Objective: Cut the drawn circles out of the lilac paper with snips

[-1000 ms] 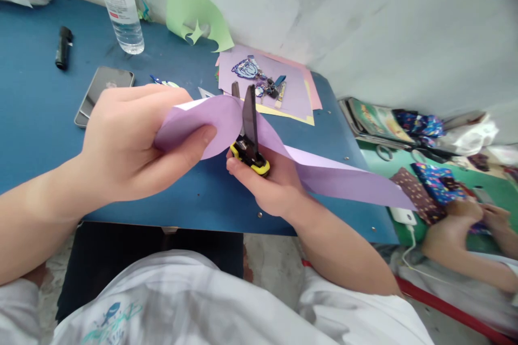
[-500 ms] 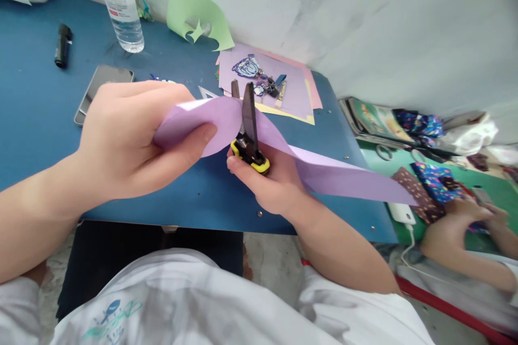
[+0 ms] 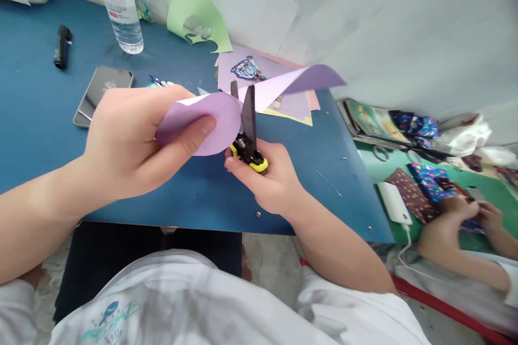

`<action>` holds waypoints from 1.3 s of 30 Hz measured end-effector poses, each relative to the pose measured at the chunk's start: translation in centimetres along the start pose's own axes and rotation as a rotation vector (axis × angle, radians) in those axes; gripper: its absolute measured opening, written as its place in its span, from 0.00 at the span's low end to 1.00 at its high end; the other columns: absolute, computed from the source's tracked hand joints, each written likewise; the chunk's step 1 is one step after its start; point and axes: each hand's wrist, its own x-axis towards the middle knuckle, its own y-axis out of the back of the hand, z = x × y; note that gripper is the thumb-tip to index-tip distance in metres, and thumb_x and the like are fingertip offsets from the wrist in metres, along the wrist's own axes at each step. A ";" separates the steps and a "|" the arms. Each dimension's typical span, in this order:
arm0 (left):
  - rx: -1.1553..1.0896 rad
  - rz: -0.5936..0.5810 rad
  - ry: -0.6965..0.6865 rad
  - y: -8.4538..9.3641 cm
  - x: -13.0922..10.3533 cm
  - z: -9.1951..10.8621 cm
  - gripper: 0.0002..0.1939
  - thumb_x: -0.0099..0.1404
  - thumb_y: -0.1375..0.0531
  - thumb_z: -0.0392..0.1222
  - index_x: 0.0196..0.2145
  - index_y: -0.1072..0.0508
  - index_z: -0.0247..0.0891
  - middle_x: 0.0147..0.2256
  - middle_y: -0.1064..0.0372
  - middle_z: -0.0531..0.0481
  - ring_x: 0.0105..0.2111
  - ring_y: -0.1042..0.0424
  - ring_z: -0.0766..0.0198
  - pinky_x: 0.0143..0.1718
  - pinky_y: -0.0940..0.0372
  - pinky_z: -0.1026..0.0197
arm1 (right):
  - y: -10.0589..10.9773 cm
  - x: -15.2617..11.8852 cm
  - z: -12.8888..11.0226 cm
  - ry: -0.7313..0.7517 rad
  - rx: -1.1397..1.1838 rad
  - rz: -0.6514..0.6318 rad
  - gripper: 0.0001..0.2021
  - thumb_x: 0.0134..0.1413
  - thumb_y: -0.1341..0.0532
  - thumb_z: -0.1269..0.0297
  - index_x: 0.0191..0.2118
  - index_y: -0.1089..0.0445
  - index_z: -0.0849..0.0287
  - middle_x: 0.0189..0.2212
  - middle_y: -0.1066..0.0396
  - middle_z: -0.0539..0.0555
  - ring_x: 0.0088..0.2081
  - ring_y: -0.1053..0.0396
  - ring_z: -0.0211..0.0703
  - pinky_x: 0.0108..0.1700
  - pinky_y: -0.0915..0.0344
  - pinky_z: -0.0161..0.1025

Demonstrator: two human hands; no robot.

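Observation:
My left hand (image 3: 141,140) pinches a curved piece of purple paper (image 3: 220,124), thumb on its near face. In my right hand (image 3: 271,175) are black and yellow scissors (image 3: 247,135), blades pointing up and apart, with the paper's edge between them. From the blades a long purple strip (image 3: 299,82) curls up and away to the right, over a stack of coloured sheets. The fingers of my right hand wrap round the scissor handles, which are mostly hidden.
On the blue table (image 3: 162,207) are a phone (image 3: 103,91), a black marker (image 3: 62,46), a water bottle (image 3: 121,13) and cut green paper (image 3: 198,11). At right, another person's hands (image 3: 465,213) are over a green table, near a white power bank (image 3: 394,203).
The purple strip has swung from the right of my right wrist, low over the table, up to the far side of the scissors. Both hands have barely moved.

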 end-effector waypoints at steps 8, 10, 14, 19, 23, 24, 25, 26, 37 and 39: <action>0.051 0.009 -0.101 0.4 -0.2 -0.6 0.05 0.77 0.36 0.43 0.40 0.26 0.45 0.26 0.33 0.56 0.25 0.35 0.66 0.27 0.45 0.59 | 0.1 0.2 -0.4 0.068 -0.003 0.012 0.11 0.61 0.32 0.54 0.33 0.30 0.52 0.24 0.33 0.44 0.27 0.41 0.38 0.32 0.40 0.41; 0.043 -0.012 -0.091 0.4 -0.4 -0.6 0.06 0.78 0.36 0.44 0.39 0.27 0.47 0.26 0.33 0.56 0.26 0.33 0.64 0.28 0.44 0.58 | 0.1 0.2 -0.5 0.076 -0.006 0.014 0.11 0.61 0.33 0.54 0.33 0.30 0.52 0.23 0.33 0.44 0.27 0.41 0.38 0.32 0.41 0.41; 0.028 -0.029 -0.076 0.5 -0.3 -0.7 0.13 0.78 0.38 0.43 0.33 0.31 0.46 0.23 0.42 0.57 0.22 0.41 0.66 0.26 0.49 0.56 | 0.0 0.2 -0.4 0.079 -0.007 0.014 0.11 0.62 0.32 0.54 0.33 0.30 0.52 0.24 0.32 0.44 0.27 0.40 0.38 0.32 0.40 0.41; -0.082 -0.012 -0.076 0.5 0.3 -0.7 0.16 0.73 0.35 0.38 0.28 0.35 0.42 0.21 0.46 0.60 0.20 0.48 0.73 0.23 0.51 0.61 | -0.2 0.1 -0.3 0.080 -0.003 0.020 0.12 0.62 0.32 0.53 0.32 0.30 0.52 0.23 0.32 0.44 0.26 0.40 0.38 0.31 0.41 0.41; -0.134 0.013 -0.039 0.5 0.5 -0.2 0.11 0.72 0.36 0.36 0.30 0.28 0.41 0.21 0.42 0.62 0.19 0.48 0.77 0.23 0.49 0.66 | -0.3 0.2 -0.3 0.101 -0.020 0.034 0.13 0.61 0.32 0.54 0.30 0.33 0.51 0.22 0.34 0.44 0.26 0.43 0.38 0.30 0.43 0.42; -0.129 0.021 -0.030 0.5 0.5 -0.1 0.11 0.72 0.36 0.37 0.29 0.27 0.41 0.21 0.42 0.62 0.19 0.48 0.77 0.22 0.50 0.66 | -0.3 0.2 -0.3 0.106 -0.025 0.038 0.13 0.61 0.32 0.54 0.30 0.34 0.51 0.22 0.34 0.43 0.25 0.43 0.38 0.31 0.43 0.42; -0.120 0.027 -0.013 0.6 0.5 -0.1 0.12 0.72 0.35 0.38 0.29 0.27 0.41 0.20 0.42 0.62 0.19 0.48 0.77 0.22 0.51 0.65 | -0.3 0.2 -0.3 0.109 -0.027 0.041 0.14 0.61 0.32 0.54 0.30 0.34 0.51 0.22 0.34 0.43 0.25 0.43 0.38 0.31 0.43 0.42; -0.117 0.027 -0.007 0.6 0.4 -0.1 0.12 0.72 0.35 0.38 0.29 0.27 0.41 0.20 0.43 0.62 0.19 0.48 0.77 0.22 0.51 0.65 | -0.3 0.2 -0.3 0.109 -0.029 0.041 0.14 0.61 0.32 0.54 0.30 0.35 0.51 0.22 0.34 0.43 0.25 0.43 0.37 0.31 0.43 0.42; -0.109 0.008 0.003 0.7 0.3 -0.2 0.07 0.69 0.34 0.38 0.31 0.23 0.41 0.20 0.40 0.62 0.21 0.46 0.77 0.23 0.50 0.67 | -0.3 0.2 -0.3 0.094 -0.016 0.040 0.13 0.61 0.32 0.54 0.30 0.33 0.52 0.21 0.34 0.44 0.25 0.43 0.37 0.30 0.43 0.42; -0.100 -0.015 0.016 0.8 0.3 -0.2 0.07 0.70 0.34 0.38 0.32 0.21 0.41 0.21 0.37 0.62 0.21 0.45 0.76 0.23 0.48 0.67 | -0.4 0.2 -0.3 0.095 -0.010 0.039 0.13 0.60 0.32 0.55 0.30 0.33 0.52 0.21 0.35 0.44 0.25 0.44 0.37 0.30 0.43 0.41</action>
